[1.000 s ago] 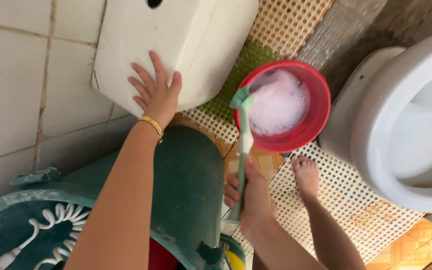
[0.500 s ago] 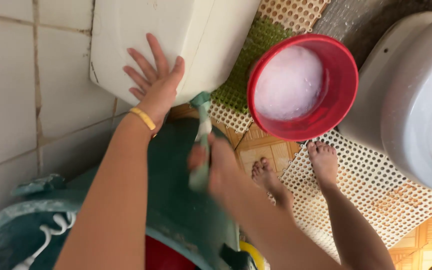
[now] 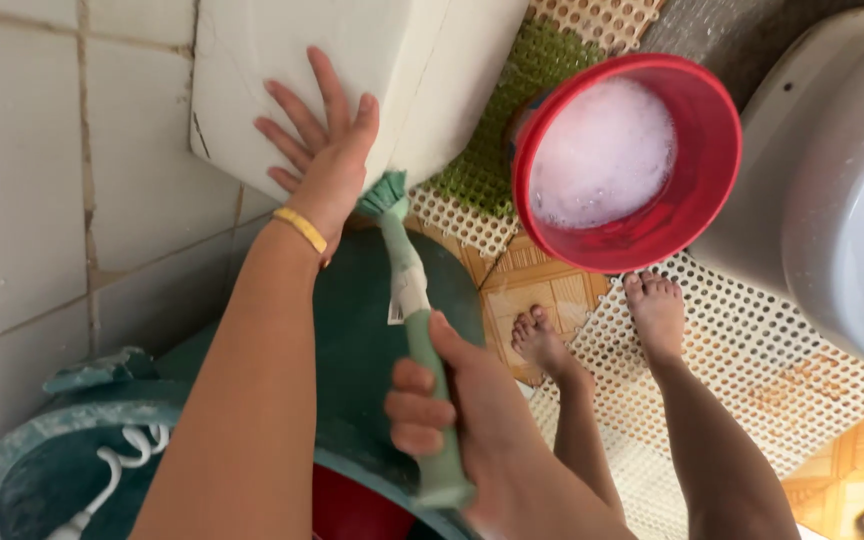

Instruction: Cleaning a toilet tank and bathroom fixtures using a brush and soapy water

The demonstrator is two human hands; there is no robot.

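My left hand (image 3: 320, 140) lies flat with spread fingers on the side of a white cistern (image 3: 272, 70); a gold bangle sits on its wrist. My right hand (image 3: 457, 410) grips the handle of a green scrubbing brush (image 3: 410, 300). The brush's bristled head touches the cistern's lower edge right beside my left hand. A red bucket (image 3: 697, 200) full of white foam stands on the floor to the right, apart from both hands.
A large dark green bin (image 3: 352, 350) stands below my arms, with a white coiled hose (image 3: 122, 460) inside it. My bare feet (image 3: 602, 320) stand on perforated floor mats (image 3: 752, 380). A white toilet bowl (image 3: 842, 200) is at the right; tiled wall at the left.
The brush left the foam bucket and swung left to the cistern's lower edge. My right hand moved left and down with it. My left hand stayed on the cistern.
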